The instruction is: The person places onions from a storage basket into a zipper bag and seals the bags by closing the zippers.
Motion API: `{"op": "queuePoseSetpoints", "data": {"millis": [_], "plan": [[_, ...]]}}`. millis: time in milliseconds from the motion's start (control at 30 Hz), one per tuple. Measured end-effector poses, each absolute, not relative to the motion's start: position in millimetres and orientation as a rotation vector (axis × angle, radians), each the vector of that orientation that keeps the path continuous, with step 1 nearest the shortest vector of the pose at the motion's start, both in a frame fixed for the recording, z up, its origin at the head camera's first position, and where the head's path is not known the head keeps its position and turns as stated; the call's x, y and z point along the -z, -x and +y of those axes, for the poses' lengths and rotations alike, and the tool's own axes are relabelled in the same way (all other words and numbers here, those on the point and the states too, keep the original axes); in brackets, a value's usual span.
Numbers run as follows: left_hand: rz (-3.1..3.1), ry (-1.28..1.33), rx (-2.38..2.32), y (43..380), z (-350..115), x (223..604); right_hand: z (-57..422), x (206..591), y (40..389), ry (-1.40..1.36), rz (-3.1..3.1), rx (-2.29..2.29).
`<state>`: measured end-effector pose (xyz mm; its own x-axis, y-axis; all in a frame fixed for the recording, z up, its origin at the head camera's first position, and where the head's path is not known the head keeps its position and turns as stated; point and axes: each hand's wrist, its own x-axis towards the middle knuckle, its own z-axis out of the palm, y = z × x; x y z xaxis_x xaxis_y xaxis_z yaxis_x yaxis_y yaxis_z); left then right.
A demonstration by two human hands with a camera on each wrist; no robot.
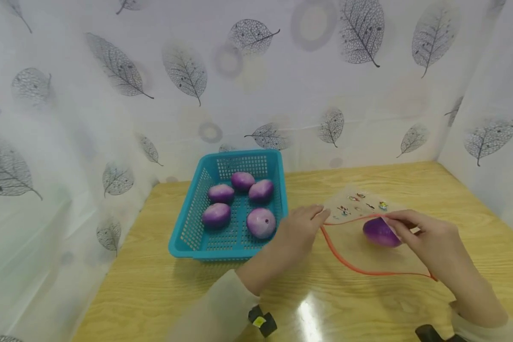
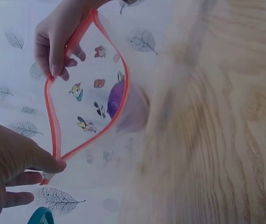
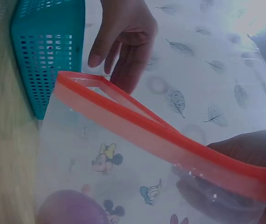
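Observation:
A clear plastic zip bag (image 1: 344, 247) with a red-orange edge and cartoon figures stands with its mouth spread. Inside its see-through wall lies a glossy purple oval, fruit-like piece (image 1: 378, 232). My left hand (image 1: 297, 230) pinches the left corner of the mouth between thumb and forefinger, as the left wrist view shows close up. On the other side, my right hand (image 1: 432, 242) grips the upper edge with thumb and fingers. Part of the right hand (image 3: 216, 196) shows through the plastic in the right wrist view.
Left of the bag, a turquoise slotted basket (image 1: 184, 254) stands on the wooden table (image 1: 128, 285); several similar purple ovals (image 1: 216, 215) lie in it. My left forearm passes by the basket's front right corner. A leaf-printed sheet (image 1: 256, 95) hangs behind and at both sides.

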<state>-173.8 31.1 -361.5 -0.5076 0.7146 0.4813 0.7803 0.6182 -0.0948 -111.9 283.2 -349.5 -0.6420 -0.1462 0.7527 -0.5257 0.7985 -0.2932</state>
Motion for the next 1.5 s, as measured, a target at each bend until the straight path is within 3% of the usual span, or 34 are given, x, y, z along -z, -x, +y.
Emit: {"op": "queuePoseSetpoints", "data": {"millis": [467, 1033, 1500], "plan": [[-2.223, 1.248, 0.417, 191.0, 27.7, 350.0, 293.7, 325.2, 100.8, -0.444, -2.316, -0.701], [-2.092, 1.137, 0.750, 208.8, 20.2, 326.6, 327.4, 321.8, 95.0, -0.833, -2.118, -0.722], [-1.912, 1.156, 0.863, 214.8, 12.9, 301.6, 319.9, 310.2, 110.3, -0.505, -1.852, -1.217]]}}
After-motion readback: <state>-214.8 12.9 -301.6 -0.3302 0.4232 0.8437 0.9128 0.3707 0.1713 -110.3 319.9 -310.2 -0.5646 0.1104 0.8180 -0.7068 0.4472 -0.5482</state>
